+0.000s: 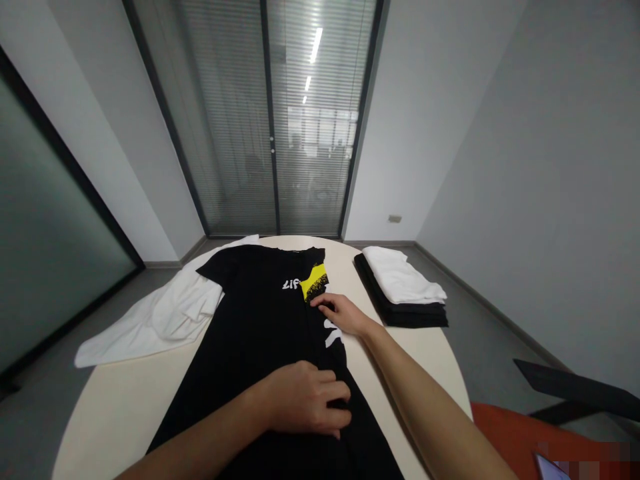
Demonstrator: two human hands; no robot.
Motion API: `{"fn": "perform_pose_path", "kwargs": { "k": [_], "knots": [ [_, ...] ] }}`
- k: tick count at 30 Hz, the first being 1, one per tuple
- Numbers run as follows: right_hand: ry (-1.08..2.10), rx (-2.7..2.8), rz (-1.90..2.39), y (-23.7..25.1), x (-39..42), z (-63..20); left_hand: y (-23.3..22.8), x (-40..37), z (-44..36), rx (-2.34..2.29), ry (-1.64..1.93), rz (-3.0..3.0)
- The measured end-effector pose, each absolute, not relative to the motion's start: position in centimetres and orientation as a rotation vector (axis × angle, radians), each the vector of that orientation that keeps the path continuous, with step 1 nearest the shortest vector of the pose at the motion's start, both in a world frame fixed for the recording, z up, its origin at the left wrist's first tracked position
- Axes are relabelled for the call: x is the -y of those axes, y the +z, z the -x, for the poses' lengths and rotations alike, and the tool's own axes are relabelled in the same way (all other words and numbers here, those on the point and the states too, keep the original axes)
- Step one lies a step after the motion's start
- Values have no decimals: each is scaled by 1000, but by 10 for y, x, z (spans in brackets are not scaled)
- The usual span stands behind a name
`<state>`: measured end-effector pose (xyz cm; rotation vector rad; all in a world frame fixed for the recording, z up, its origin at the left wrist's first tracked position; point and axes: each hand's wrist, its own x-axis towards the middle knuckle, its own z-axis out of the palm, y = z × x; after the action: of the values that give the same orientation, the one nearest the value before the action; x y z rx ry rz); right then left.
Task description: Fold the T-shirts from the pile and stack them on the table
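Surface: a round cream table (115, 407) filled the lower half of the frame.
Garment: a black T-shirt (250, 333) lay lengthwise down the centre of the table, collar toward the top, its right side folded inward along a straight edge; white lettering and a yellow patch (314, 283) showed near the chest.
Left hand (305, 399): lay palm down in the lower centre on the folded edge of the shirt, fingers (335, 390) loosely curled and close together, pressing the cloth; nothing was gripped.
Right hand (343, 313): reached to the frame's centre and rested flat on the fold just below the yellow patch, fingers (323, 303) extended and nearly together.
Left of the shirt: a white garment (155, 317) lay unfolded and rumpled, overhanging the table edge.
Right of centre: a stack of folded shirts (403, 293), white on top and black beneath, sat near the table rim.
Background: glass doors with blinds (270, 113) occupied the upper centre.
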<state>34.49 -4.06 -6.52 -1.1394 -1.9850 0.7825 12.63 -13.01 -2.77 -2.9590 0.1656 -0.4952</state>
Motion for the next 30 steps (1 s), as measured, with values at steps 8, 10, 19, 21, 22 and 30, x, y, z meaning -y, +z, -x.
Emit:
{"fn": "perform_pose_path", "kwargs": {
  "k": [8,10,19,21,22,30],
  "knots": [
    [708,2040,1203,-64,47,-344,-40,142,-127,-160,-573,2981],
    [691,2046,1223,-61,50,-343,-39,139,-122,-104,-629,3016],
    [629,2086,1163,-57,54,-339,-31,132,-113,13,-168,3320],
    [558,2134,1149,-58,54,-339,-23,137,-110,98,-136,3407],
    [520,2156,1144,-59,53,-339,-18,139,-107,142,-133,3461],
    [483,2189,1142,-60,51,-337,5,137,-85,228,39,3780]
  ]
}}
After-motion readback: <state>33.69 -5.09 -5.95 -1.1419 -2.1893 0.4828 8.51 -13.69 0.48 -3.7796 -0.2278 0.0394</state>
